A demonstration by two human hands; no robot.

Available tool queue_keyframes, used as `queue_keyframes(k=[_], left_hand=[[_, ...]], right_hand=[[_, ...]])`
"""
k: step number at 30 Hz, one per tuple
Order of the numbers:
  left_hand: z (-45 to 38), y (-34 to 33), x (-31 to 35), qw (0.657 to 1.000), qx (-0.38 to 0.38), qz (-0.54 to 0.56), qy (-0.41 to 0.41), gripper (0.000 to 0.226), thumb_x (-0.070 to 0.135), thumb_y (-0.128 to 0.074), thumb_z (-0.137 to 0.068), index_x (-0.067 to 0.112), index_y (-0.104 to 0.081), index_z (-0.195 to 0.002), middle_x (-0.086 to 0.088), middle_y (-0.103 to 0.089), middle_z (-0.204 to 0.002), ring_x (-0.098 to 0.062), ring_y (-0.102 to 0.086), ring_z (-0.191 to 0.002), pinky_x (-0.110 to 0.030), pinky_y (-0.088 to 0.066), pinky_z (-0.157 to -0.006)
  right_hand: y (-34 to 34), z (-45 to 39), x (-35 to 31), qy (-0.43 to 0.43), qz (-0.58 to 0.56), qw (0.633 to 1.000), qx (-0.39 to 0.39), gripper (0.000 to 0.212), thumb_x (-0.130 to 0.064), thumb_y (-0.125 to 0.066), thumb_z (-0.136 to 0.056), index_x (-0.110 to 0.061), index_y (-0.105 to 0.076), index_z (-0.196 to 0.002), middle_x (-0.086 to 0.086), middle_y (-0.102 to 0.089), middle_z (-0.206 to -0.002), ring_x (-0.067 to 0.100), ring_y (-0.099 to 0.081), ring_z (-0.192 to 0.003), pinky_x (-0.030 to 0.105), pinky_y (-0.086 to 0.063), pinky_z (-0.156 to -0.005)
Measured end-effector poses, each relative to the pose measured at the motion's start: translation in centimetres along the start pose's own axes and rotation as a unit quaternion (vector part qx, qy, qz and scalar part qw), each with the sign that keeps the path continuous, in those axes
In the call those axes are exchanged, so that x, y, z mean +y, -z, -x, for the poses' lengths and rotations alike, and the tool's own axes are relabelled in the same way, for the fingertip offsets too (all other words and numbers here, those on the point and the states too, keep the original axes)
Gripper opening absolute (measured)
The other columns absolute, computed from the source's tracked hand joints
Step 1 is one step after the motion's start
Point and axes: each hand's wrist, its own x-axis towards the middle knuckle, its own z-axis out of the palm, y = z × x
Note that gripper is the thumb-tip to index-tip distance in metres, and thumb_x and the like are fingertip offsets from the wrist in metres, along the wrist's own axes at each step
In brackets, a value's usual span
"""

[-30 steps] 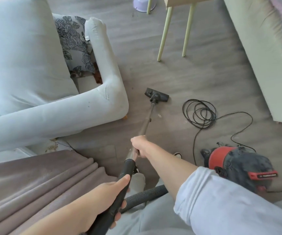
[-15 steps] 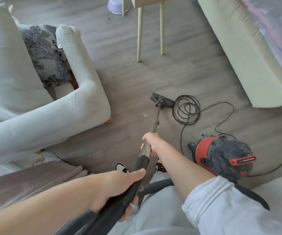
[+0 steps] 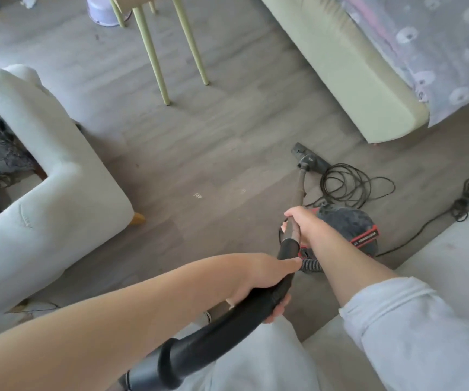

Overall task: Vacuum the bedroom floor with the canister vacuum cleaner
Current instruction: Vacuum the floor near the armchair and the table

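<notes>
- Since a second ago your floor head (image 3: 309,159) has swung from in front of the armchair (image 3: 58,198) across to the right, and now touches the coiled cord (image 3: 351,184) near the bed corner (image 3: 391,119); the view has turned with it.
- The armchair stands at the left, and a small pale scrap (image 3: 198,195) lies on the bare floor (image 3: 213,153) to the right of it, well apart from the floor head, so that patch looks not yet swept.
- Your left hand (image 3: 258,280) is wrapped around the curved black handle (image 3: 244,309), thumb laid along the top, likely to steer and push from the rear.
- Your right hand (image 3: 302,221) is clamped on the wand (image 3: 298,193) further forward, which gives you leverage to aim the head.
- The canister vacuum (image 3: 348,230) sits just behind your right forearm, close enough that the hose (image 3: 310,265) stays slack.
- Mind the loose cord at the right: the head could snag or suck at it.
</notes>
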Motion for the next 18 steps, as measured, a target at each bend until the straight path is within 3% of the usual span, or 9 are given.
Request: queue_keyframes(k=[2, 4, 7, 8, 11, 13, 16, 18], left_hand=[[-1.8, -0.7, 1.6, 1.000, -0.006, -0.025, 0.008, 0.054, 0.068, -0.049, -0.096, 0.014, -0.050, -0.089, -0.002, -0.057, -0.056, -0.016, -0.053, -0.039, -0.018, -0.049, -0.046], [-3.1, -1.4, 2.9, 0.999, -0.007, -0.044, 0.013, 0.054, 0.067, -0.051, -0.095, 0.013, -0.051, -0.090, -0.002, -0.057, -0.057, -0.016, -0.053, -0.039, -0.019, -0.049, -0.044], [-3.8, -1.8, 3.9, 0.998, -0.023, -0.052, 0.021, 0.054, 0.066, -0.052, -0.095, 0.012, -0.050, -0.087, -0.002, -0.056, -0.052, -0.016, -0.052, -0.035, -0.019, -0.047, -0.042], [-3.6, -1.5, 4.2, 0.998, -0.019, -0.052, 0.016, 0.054, 0.065, -0.052, -0.096, 0.012, -0.050, -0.085, -0.003, -0.055, -0.050, -0.016, -0.051, -0.034, -0.018, -0.047, -0.041], [-2.5, 0.3, 4.3, 0.995, -0.013, -0.096, -0.005, 0.058, 0.066, -0.043, -0.100, 0.012, -0.047, -0.078, -0.007, -0.051, -0.058, -0.021, -0.050, -0.044, -0.018, -0.044, -0.046], [-1.1, 2.3, 3.8, 0.992, 0.010, -0.125, -0.017, 0.060, 0.064, -0.037, -0.102, 0.011, -0.047, -0.075, -0.009, -0.048, -0.064, -0.023, -0.047, -0.053, -0.023, -0.041, -0.052], [1.5, 5.6, 1.3, 0.991, 0.016, -0.134, -0.017, 0.057, 0.061, -0.036, -0.103, 0.011, -0.045, -0.077, -0.009, -0.046, -0.068, -0.023, -0.044, -0.056, -0.027, -0.038, -0.056], [2.9, 7.6, -0.9, 0.993, 0.035, -0.116, -0.014, 0.051, 0.059, -0.042, -0.102, 0.013, -0.048, -0.080, -0.006, -0.050, -0.063, -0.020, -0.048, -0.047, -0.020, -0.041, -0.050]], right_hand=[[2.3, -1.4, -0.3, -0.003, -0.023, 0.999, 0.021, 0.011, -0.010, -0.057, -0.092, -0.007, -0.052, -0.102, 0.015, -0.057, -0.091, 0.027, -0.056, -0.071, 0.037, -0.050, -0.071], [4.3, -2.1, -0.4, -0.017, -0.030, 0.999, 0.034, 0.008, -0.005, -0.057, -0.092, -0.004, -0.054, -0.099, 0.017, -0.061, -0.088, 0.030, -0.061, -0.068, 0.036, -0.058, -0.062], [6.0, -2.9, -0.4, -0.036, 0.019, 0.997, 0.058, 0.028, -0.004, -0.058, -0.088, 0.000, -0.057, -0.115, 0.019, -0.067, -0.101, 0.034, -0.068, -0.087, 0.046, -0.058, -0.083], [5.9, -3.0, -0.4, -0.031, 0.030, 0.998, 0.054, 0.031, -0.006, -0.057, -0.089, 0.000, -0.056, -0.119, 0.017, -0.067, -0.098, 0.033, -0.067, -0.085, 0.045, -0.057, -0.084], [3.7, -1.0, -1.0, -0.001, 0.033, 0.998, 0.056, 0.019, -0.013, -0.051, -0.096, -0.006, -0.054, -0.114, 0.010, -0.061, -0.087, 0.027, -0.062, -0.072, 0.034, -0.053, -0.066], [1.3, 0.2, -1.2, 0.010, 0.006, 0.999, 0.048, 0.014, -0.013, -0.045, -0.099, -0.006, -0.051, -0.110, 0.012, -0.062, -0.098, 0.028, -0.063, -0.079, 0.031, -0.051, -0.067], [-3.0, 1.6, -0.1, -0.003, -0.007, 1.000, 0.018, 0.034, -0.016, -0.038, -0.102, -0.004, -0.044, -0.133, 0.010, -0.056, -0.129, 0.027, -0.060, -0.107, 0.029, -0.044, -0.078], [-5.8, 2.6, 0.4, -0.015, -0.011, 1.000, 0.005, 0.037, -0.015, -0.039, -0.100, -0.001, -0.041, -0.134, 0.006, -0.056, -0.120, 0.023, -0.057, -0.096, 0.030, -0.043, -0.072]])
